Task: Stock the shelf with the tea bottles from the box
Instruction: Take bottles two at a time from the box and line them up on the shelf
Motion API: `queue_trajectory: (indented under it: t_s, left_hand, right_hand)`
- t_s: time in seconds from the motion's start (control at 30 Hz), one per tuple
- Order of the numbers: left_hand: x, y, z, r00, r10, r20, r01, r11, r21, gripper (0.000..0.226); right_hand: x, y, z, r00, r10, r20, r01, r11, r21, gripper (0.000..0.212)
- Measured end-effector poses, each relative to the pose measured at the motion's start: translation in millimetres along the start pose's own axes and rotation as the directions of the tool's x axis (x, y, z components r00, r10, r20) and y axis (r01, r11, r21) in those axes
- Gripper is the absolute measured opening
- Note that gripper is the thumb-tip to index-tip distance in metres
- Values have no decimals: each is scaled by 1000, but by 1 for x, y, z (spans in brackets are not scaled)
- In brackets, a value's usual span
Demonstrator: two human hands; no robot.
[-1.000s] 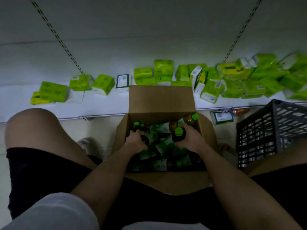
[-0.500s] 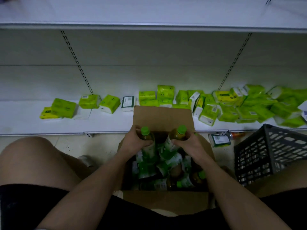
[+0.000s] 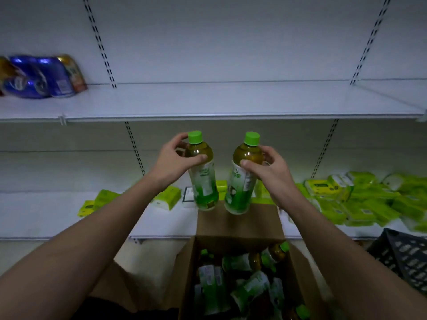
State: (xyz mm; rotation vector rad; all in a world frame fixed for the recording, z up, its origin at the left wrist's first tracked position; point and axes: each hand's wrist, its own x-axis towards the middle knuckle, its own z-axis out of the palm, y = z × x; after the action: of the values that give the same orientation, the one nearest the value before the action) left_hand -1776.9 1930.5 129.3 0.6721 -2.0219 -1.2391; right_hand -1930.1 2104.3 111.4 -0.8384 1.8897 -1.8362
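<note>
**Bottles raised in both hands before the shelf**

Head view: two tea bottles are held up side by side in front of the white shelving, each in its own hand. The left hand [image 3: 172,161] grasps the left bottle [image 3: 202,174] around its shoulder, thumb across the front of the amber liquid and fingers curled behind the neck just under the green cap. The right hand [image 3: 270,168] grips the right bottle [image 3: 242,179] the same way, thumb pressed on the front and fingers wrapped round the far side. Both bottles hang nearly upright, their bases tipped slightly toward each other, close but apart — they sit in the air above the raised back flap of the cardboard box [image 3: 240,224].

The box stands open on the floor between the forearms, and more tea bottles [image 3: 240,278] lie jumbled inside it, green caps pointing in different directions.

Above the hands runs the middle shelf [image 3: 231,100], bare across most of its width; at its far left stand some blue and gold packets [image 3: 39,77], blurred. The lower shelf [image 3: 46,213] behind the box carries scattered lime-green packs [image 3: 360,199], thick on the right and sparse on the left. A dark plastic crate [image 3: 402,257] shows at the right edge — beside the box, partly cut off by the frame.
</note>
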Motion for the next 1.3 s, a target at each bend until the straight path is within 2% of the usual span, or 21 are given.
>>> queue_trajectory:
  t_s: [0.2,0.27,0.53,0.67,0.83,0.9,1.07,1.17,1.3]
  left_hand:
    - [32,70,-48,989,141,-41,-142,990,-22,46]
    - [44,95,-65,983,176,-50,-177,984,-17,46]
    - [94,139,-118,971,212,-114,-215,977,-14,41]
    - [116,143,-137,972,182,-146,-193,979,-61,55]
    - [145,139,-151,971,175,-164,-181,983,-20,66]
    - [155,130,-152,974,161,-158,-167,986,-22,66]
    - [174,111,-155,986,94,-140,-116,981,-157,56]
    - [175,107,-147,991,99,-89,-111,984,-138,54]
    - [166,109,-136,983,105,-147,-124,984,-125,53]
  right_hand:
    - [22,-81,13,988,-154,-5,154,983,98,40]
    - [30,-107,19,981,-194,18,191,975,113,49]
    - [75,-177,63,953,-301,22,296,947,123,52]
    - [101,-189,84,950,-313,7,310,942,131,50]
    - [133,-191,106,948,-317,2,314,940,136,42]
    - [144,-184,114,952,-303,40,295,946,138,41]
    - [161,-172,115,946,-275,173,239,949,204,46]
    - [163,-171,112,935,-257,245,215,959,183,51]
    - [158,-169,110,940,-227,254,205,973,110,49]
